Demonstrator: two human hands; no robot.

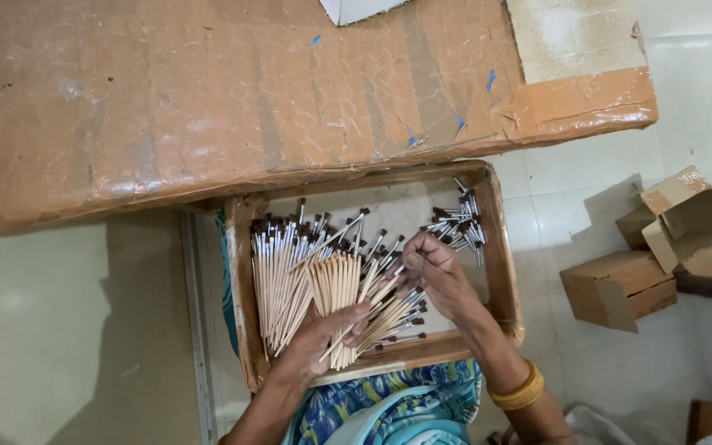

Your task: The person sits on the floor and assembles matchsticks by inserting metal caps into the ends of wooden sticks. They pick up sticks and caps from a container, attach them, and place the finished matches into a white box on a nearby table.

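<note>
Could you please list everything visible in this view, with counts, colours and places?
tray: one, brown cardboard, shallow, on the lap at centre
brushes: many, too many to count, pale wooden handles with dark tips, heaped in the tray's left half
bundle of brushes: one, pale, gripped upright in the tray
small pile of brushes: one, at the tray's upper right corner
taped cardboard slab: one, brown, across the top
small boxes: several, brown cardboard, on the floor at right
bangle: one, gold, on the right wrist
patterned cloth: blue, below the tray
left hand: holds the bundle
right hand: fingers on brushes beside the bundle
</note>
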